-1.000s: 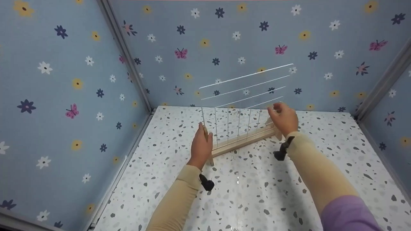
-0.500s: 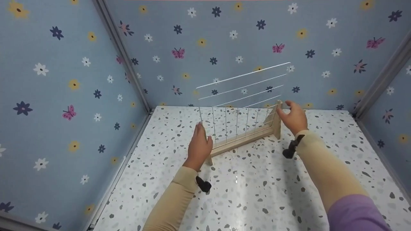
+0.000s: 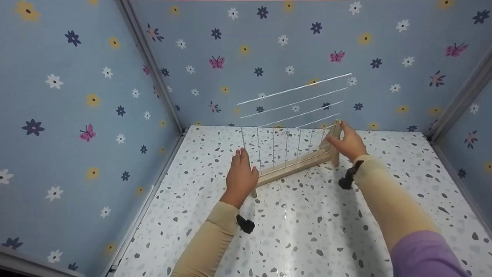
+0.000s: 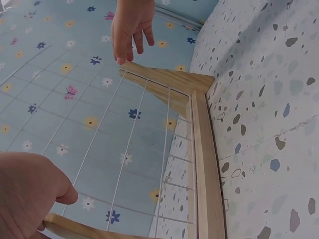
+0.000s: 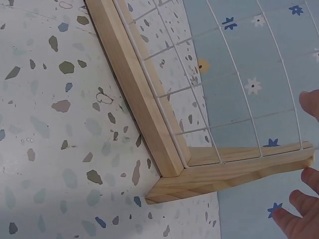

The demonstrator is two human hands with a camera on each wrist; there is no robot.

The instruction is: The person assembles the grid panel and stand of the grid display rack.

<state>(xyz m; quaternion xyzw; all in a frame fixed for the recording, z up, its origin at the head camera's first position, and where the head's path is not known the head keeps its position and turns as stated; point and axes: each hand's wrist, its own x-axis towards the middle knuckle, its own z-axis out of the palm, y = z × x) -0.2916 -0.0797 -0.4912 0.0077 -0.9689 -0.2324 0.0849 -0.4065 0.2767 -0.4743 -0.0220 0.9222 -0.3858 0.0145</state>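
Note:
A white wire grid [image 3: 294, 89] leans up from a light wooden base bar [image 3: 292, 169] on the table. Wooden end supports carry it, including the right one [image 3: 334, 157]. My left hand [image 3: 241, 175] lies along the left support, fingers extended and together, mostly covering it in the head view. In the left wrist view the thumb hovers by the tip of that left support [image 4: 79, 229]. My right hand [image 3: 349, 143] is at the top of the right support, thumb and fingers spread to either side. In the right wrist view its fingers [image 5: 294, 214] are parted, one right at the wooden tip.
The tabletop [image 3: 326, 238] is white with grey speckles. Blue flowered panels stand behind [image 3: 284, 46] and at the left [image 3: 65, 107], with grey metal strips [image 3: 153, 69] at the corners. A small black device [image 3: 246, 224] hangs at each wrist.
My right hand first shifted right, uncovering the right support, then came back in against it. The fingers of my left hand now lie flatter over the left support. The grid has stayed put.

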